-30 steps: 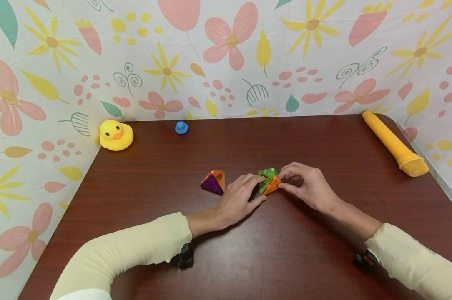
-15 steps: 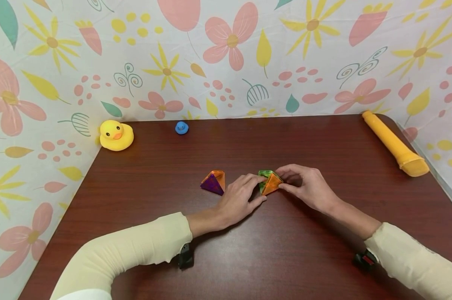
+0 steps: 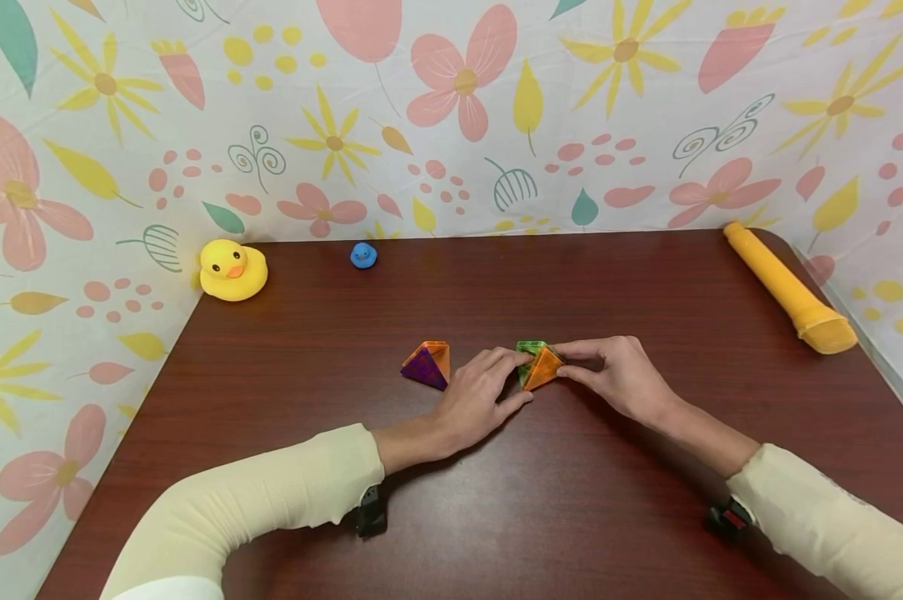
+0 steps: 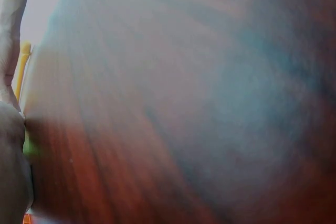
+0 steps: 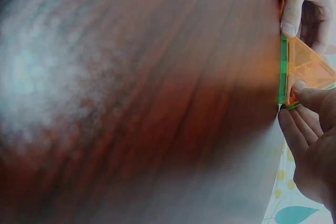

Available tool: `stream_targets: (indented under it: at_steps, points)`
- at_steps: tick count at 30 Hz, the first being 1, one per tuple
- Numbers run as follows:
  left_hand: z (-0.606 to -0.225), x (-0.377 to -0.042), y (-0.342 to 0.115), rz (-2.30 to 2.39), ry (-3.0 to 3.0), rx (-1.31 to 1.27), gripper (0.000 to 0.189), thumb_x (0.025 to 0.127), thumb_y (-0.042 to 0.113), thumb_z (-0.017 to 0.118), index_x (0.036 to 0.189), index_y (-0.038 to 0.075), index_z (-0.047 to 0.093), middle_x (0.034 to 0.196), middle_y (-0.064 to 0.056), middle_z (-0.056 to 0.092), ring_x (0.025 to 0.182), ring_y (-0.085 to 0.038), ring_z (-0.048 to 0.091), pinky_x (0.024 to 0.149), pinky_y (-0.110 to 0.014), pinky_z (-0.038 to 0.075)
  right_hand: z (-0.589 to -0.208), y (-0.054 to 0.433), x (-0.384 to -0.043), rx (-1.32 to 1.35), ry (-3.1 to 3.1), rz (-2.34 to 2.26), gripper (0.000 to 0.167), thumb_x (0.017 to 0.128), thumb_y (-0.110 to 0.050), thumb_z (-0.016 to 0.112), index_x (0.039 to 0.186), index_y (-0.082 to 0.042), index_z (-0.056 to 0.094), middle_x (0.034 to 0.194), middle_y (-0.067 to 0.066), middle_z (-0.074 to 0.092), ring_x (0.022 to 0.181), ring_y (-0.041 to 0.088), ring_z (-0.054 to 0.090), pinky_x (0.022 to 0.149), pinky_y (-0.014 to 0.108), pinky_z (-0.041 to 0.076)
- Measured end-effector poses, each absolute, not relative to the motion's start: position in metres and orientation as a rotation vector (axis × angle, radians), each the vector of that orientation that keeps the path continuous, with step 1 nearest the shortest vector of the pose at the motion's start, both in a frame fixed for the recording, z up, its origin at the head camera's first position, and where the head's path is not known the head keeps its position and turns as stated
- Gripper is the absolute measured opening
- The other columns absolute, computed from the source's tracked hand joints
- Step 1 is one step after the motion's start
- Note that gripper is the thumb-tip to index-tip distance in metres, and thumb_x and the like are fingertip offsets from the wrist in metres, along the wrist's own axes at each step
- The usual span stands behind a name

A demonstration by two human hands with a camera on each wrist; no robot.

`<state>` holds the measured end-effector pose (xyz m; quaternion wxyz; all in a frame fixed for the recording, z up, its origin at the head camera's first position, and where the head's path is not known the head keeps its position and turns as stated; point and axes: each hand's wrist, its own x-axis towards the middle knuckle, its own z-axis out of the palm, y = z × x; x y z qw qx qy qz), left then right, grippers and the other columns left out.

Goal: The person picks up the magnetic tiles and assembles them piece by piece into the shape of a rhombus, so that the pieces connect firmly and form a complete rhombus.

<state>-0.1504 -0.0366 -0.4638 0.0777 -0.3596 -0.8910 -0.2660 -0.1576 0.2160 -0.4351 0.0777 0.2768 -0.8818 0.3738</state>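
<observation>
Nearest, two pale cream sleeves, the left sleeve [image 3: 264, 492] and the right sleeve [image 3: 826, 517], reach in over the dark reddish-brown table [image 3: 481, 533], with a black wrist device [image 3: 371, 512] below the left cuff and another black device [image 3: 730, 518] below the right one. Beyond them, near the middle of the table, the left hand [image 3: 481, 392] holds a see-through green tile [image 5: 283, 69], its thumb at the near corner and its index finger reaching to the left side. From the right, the right hand [image 3: 624, 375] pinches an orange triangular tile [image 3: 545, 368] between thumb and fingers; this tile leans up against the green part, the two touching. Just left of the left hand, a purple and orange tile piece [image 3: 424, 367] sits on the table, its purple triangle facing near and left, orange showing to the right and at the far side. Farther off on the right, a yellow microphone-shaped toy [image 3: 785, 283] lies slantwise, its wide end nearer. By the far left corner sits a yellow duck [image 3: 234, 272], and to its right, near the far edge, a much smaller blue duck [image 3: 363, 256]. Behind everything hangs a white sheet [image 3: 391, 196] printed with pink and yellow flowers and leaves.
</observation>
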Motion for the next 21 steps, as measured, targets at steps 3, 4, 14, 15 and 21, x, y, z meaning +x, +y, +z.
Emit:
stream_targets:
  at_steps: [3,4,14,15,21]
  points:
    - [-0.4639,-0.1503,-0.0366,-0.802,-2.67,-1.078,0.05,0.101,0.032,0.077,0.144,0.01,0.062,0.135,-0.001,0.066,0.122,-0.017,0.062,0.101,-0.034,0.054,-0.435,0.2162,-0.158,0.829,-2.64,1.132,0.038,0.083,0.003,0.088,0.119,-0.007,0.082,0.11,0.008,0.08,0.099,0.023,0.078,0.078,0.041,0.063]
    - [-0.464,-0.1503,-0.0367,-0.806,-2.671,-1.078,0.05,0.101,0.032,0.076,0.144,0.01,0.062,0.134,-0.001,0.066,0.122,-0.017,0.062,0.101,-0.034,0.054,-0.435,0.2163,-0.1581,0.828,-2.64,1.135,0.037,0.083,0.003,0.088,0.118,-0.007,0.082,0.11,0.007,0.08,0.099,0.023,0.078,0.078,0.041,0.063]
    - [-0.4641,-0.1497,-0.0375,-0.797,-2.674,-1.079,0.05,0.102,0.033,0.076,0.144,0.01,0.062,0.134,-0.001,0.066,0.121,-0.016,0.062,0.1,-0.032,0.054,-0.4362,0.2159,-0.1601,0.838,-2.66,1.183,0.038,0.083,0.005,0.088,0.119,-0.007,0.082,0.111,0.007,0.08,0.099,0.022,0.078,0.08,0.038,0.063]
    - [-0.4641,-0.1498,-0.0374,-0.795,-2.674,-1.078,0.05,0.102,0.033,0.075,0.144,0.01,0.062,0.134,-0.001,0.066,0.121,-0.016,0.062,0.1,-0.032,0.054,-0.4363,0.2159,-0.1602,0.84,-2.666,1.189,0.038,0.083,0.005,0.087,0.119,-0.007,0.081,0.111,0.007,0.08,0.099,0.022,0.078,0.08,0.038,0.063]
    - [-0.4628,-0.1497,-0.0375,-0.801,-2.681,-1.085,0.052,0.101,0.034,0.076,0.146,0.01,0.061,0.138,-0.002,0.065,0.123,-0.017,0.062,0.1,-0.033,0.055,-0.4366,0.2162,-0.1595,0.863,-2.706,1.245,0.043,0.085,0.009,0.085,0.125,-0.003,0.075,0.118,0.01,0.077,0.1,0.025,0.078,0.082,0.037,0.063]
